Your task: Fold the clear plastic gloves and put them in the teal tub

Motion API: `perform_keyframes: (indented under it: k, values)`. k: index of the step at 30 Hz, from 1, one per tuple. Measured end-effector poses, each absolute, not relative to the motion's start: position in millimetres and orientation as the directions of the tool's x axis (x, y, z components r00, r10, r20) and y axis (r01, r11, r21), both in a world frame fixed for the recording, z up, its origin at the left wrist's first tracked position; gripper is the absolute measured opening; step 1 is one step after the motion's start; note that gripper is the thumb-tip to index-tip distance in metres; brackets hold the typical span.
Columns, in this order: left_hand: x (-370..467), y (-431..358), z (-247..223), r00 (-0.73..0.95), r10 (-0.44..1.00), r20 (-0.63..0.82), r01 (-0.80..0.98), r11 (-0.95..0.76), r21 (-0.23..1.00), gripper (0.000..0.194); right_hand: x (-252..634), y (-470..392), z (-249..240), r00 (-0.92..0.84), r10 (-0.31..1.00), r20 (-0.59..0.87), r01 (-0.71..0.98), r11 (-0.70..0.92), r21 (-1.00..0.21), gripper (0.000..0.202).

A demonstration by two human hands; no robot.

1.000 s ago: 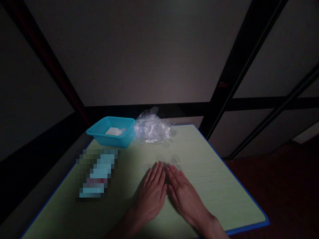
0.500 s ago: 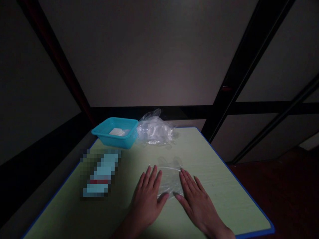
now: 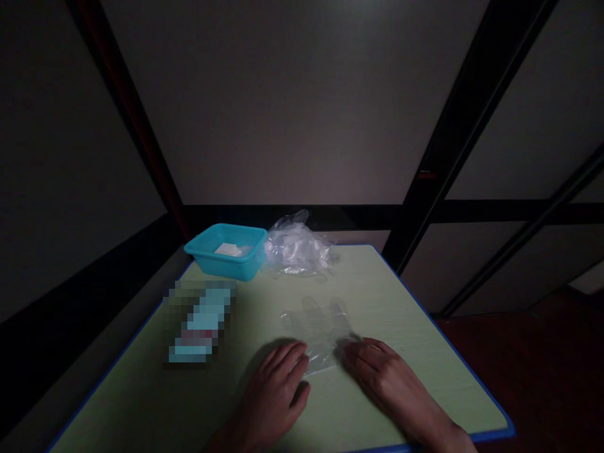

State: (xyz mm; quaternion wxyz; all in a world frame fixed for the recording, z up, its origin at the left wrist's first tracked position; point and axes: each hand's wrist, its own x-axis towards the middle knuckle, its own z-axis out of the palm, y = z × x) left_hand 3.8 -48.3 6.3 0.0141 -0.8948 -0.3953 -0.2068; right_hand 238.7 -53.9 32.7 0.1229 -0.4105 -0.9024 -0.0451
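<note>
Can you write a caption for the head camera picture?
Two hands, left hand and right hand, rest at a clear plastic glove on a green table.

The table (image 3: 401,327) is pale green with a blue edge, and on it lie a see-through, colourless plastic glove (image 3: 318,327), a turquoise tub (image 3: 226,251) holding something white, and a heap of clear plastic (image 3: 296,248).

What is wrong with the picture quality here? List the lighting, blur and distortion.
Head view: dim, underexposed, corners falling to black. Wide lens splays the dark beams outward. A patch left of the hands is pixelated. The clear glove barely shows on the green table. Left hand and right hand cast soft shadows. Blue tub stays sharp.
</note>
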Motion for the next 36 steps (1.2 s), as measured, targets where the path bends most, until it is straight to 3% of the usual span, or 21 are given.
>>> perform_keyframes:
  k: [8,12,21,26,33,36]
  values:
    - [22.5,-51.9,8.0,0.603,0.734,0.314,0.739,-0.662,0.128,0.024,236.0,-42.9,41.7,-0.632,0.754,0.18,0.77,0.637,0.036,0.023]
    - [24.4,-55.9,3.4,0.582,0.741,0.335,0.759,-0.643,0.104,0.023,239.1,-42.2,35.9,-0.616,0.754,0.229,0.782,0.62,0.063,0.025]
    - [25.2,-54.8,2.3,0.592,0.765,0.253,0.791,-0.612,-0.002,0.03,246.3,-43.2,14.6,-0.511,0.782,0.357,0.837,0.547,0.0,0.026]
    - [25.2,-52.9,0.5,0.564,0.752,0.342,0.791,-0.61,0.037,0.024,251.7,-39.9,13.6,-0.497,0.777,0.386,0.836,0.548,-0.027,0.026]
    - [25.3,-48.1,-0.5,0.533,0.749,0.394,0.803,-0.594,0.041,0.025,253.2,-42.3,19.9,-0.427,0.788,0.444,0.773,0.573,-0.274,0.022]
    - [20.4,-43.9,4.6,0.494,0.754,0.433,0.786,-0.6,0.147,0.027,251.3,-44.5,26.6,-0.343,0.807,0.481,0.697,0.562,-0.445,0.019]
